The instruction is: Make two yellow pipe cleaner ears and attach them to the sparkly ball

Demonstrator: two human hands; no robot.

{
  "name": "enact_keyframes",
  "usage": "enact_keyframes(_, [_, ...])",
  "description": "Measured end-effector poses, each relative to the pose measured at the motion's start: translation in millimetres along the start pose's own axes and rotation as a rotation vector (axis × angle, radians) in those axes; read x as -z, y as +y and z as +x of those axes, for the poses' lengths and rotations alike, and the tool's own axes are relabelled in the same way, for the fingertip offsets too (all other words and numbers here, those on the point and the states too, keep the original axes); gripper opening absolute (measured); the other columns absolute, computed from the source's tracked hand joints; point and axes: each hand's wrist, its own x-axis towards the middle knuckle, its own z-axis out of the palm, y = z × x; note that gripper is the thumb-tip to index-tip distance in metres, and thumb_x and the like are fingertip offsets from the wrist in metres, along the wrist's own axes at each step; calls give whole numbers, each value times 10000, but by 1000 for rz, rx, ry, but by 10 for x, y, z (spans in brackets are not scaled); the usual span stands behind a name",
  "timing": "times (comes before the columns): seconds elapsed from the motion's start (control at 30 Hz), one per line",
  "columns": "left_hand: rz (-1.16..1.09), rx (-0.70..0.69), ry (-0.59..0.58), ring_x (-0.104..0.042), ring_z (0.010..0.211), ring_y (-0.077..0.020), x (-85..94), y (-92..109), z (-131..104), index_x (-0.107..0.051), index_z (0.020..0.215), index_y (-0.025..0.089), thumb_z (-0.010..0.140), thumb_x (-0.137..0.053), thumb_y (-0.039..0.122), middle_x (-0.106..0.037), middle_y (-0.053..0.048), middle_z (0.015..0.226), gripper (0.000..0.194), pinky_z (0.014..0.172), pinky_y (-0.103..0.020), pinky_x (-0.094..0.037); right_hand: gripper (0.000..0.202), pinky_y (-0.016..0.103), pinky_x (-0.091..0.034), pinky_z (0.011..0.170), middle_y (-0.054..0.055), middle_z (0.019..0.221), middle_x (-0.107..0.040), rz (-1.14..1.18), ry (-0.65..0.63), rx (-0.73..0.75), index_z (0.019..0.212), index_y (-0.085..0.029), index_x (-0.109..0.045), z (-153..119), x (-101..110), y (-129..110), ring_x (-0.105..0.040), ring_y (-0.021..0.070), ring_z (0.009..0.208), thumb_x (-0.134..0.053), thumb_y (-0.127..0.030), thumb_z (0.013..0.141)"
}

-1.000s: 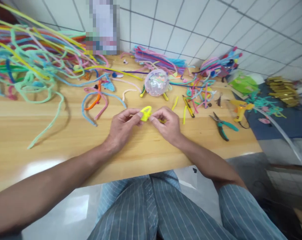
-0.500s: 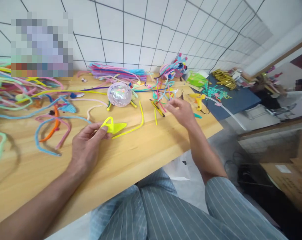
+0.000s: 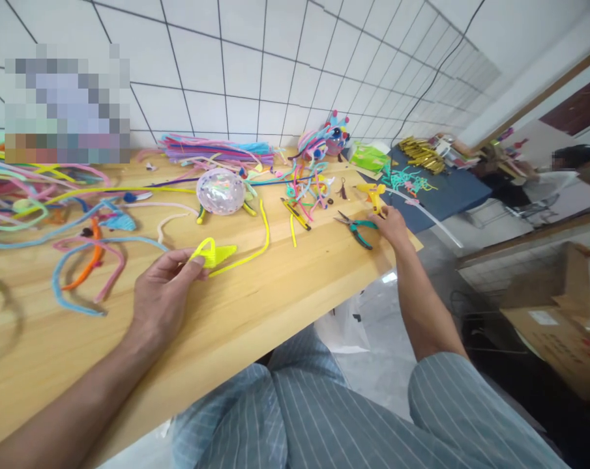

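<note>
My left hand (image 3: 165, 286) is closed, pinching a folded yellow pipe-cleaner piece (image 3: 219, 256) between thumb and fingers. The piece has a loop on top and a flat pointed part, and a long bent yellow strand (image 3: 260, 251) runs from beside it across the table. At the right end of the table, my right hand (image 3: 392, 228) has its fingers closed about the handle of a yellow hot glue gun (image 3: 371, 190), which lies near the edge. Pliers with teal handles (image 3: 360, 233) lie just left of that hand.
A shiny clear ball (image 3: 221, 191) with pipe-cleaner legs stands behind my left hand. Near the middle lie a yellow utility knife (image 3: 296, 213) and a short yellow strand (image 3: 293, 231). Pipe-cleaner bundles (image 3: 216, 150) line the tiled wall. A dark blue table (image 3: 441, 195) adjoins at right.
My right hand has moved right, from above the colourful scraps to the glue gun, uncovering the pliers. My left hand keeps its hold on the yellow piece. The view has shifted slightly.
</note>
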Motion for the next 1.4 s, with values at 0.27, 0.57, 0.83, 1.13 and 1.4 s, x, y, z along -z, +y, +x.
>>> enact_keyframes(0.27, [-60, -113, -21, -623, 677, -132, -44, -97, 33, -801, 869, 206, 704, -964, 442, -722, 31, 696, 331, 718, -264, -498, 161, 407, -463, 738, 46, 722, -681, 366, 18, -316, 747, -194, -687, 519, -50, -337, -567, 165, 662, -836, -191, 809])
enact_keyframes(0.57, [-149, -94, -49, -609, 623, -131, -64, -102, 94, -778, 878, 182, 683, -946, 479, -720, 6, 716, 394, 625, -257, -494, 347, 405, -408, 597, 37, 653, -675, 660, 50, -261, 564, -244, -644, 482, -49, -971, -580, 132, 540, -868, -83, 774])
enact_keyframes(0.83, [-157, -85, -31, -638, 692, -138, -35, -99, 93, -782, 922, 169, 785, -847, 414, -720, 4, 736, 288, 701, -258, -532, 288, 443, -613, 861, 94, 1059, -831, 634, -392, 714, 1083, -241, -812, -972, 165, -1992, -781, 271, 964, -700, -492, 993])
enact_keyframes(1.13, [-203, -112, -22, -652, 678, -137, -76, -180, 114, -782, 952, 162, 780, -847, 433, -752, -14, 781, 327, 674, -253, -553, 364, 449, -676, 936, 68, 1238, -768, 489, -440, 1254, 1385, -323, -596, -1587, -33, -2419, -777, 300, 1142, -639, -214, 1040])
enact_keyframes(1.4, [-161, -144, -16, -634, 659, -126, -90, -268, 124, -801, 975, 162, 804, -855, 424, -753, -22, 794, 317, 608, -231, -503, 454, 440, -685, 829, 72, 1161, -762, 449, -371, 1343, 1410, -339, -544, -1562, -105, -2325, -787, 307, 1079, -655, -168, 1005])
